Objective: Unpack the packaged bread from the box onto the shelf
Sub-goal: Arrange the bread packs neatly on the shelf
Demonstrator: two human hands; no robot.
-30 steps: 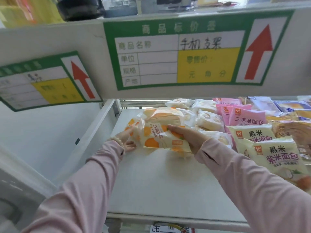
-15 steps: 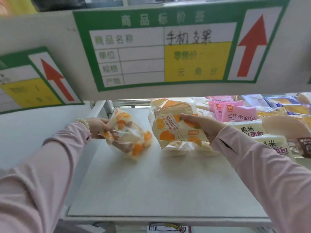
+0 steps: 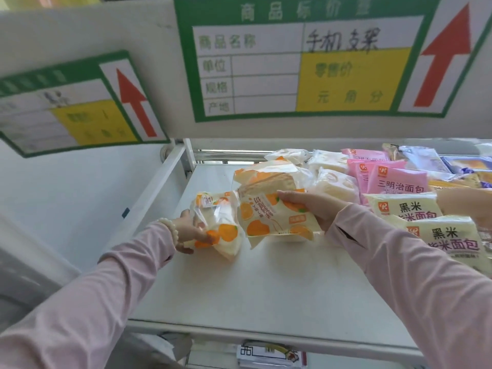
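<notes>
My left hand [image 3: 189,231] grips an orange-and-white bread packet [image 3: 217,225] that rests on the white shelf [image 3: 266,283], left of the other packets. My right hand [image 3: 314,207] holds a second orange-printed bread packet [image 3: 269,217] by its right edge, lifted and tilted just above the shelf, right beside the left packet. A third packet of the same kind [image 3: 266,177] lies right behind it. The box is out of view.
Pink [image 3: 396,179] and pale yellow bread packets [image 3: 450,243] fill the shelf's right side, white ones [image 3: 332,182] lie behind. Another person's hand [image 3: 468,203] reaches in at the right edge. The shelf above, with green price labels [image 3: 306,59], hangs low overhead.
My left hand has brought its packet down onto the shelf, closer to the right packet. My right hand has lowered and tilted its packet. The camera has shifted a little left.
</notes>
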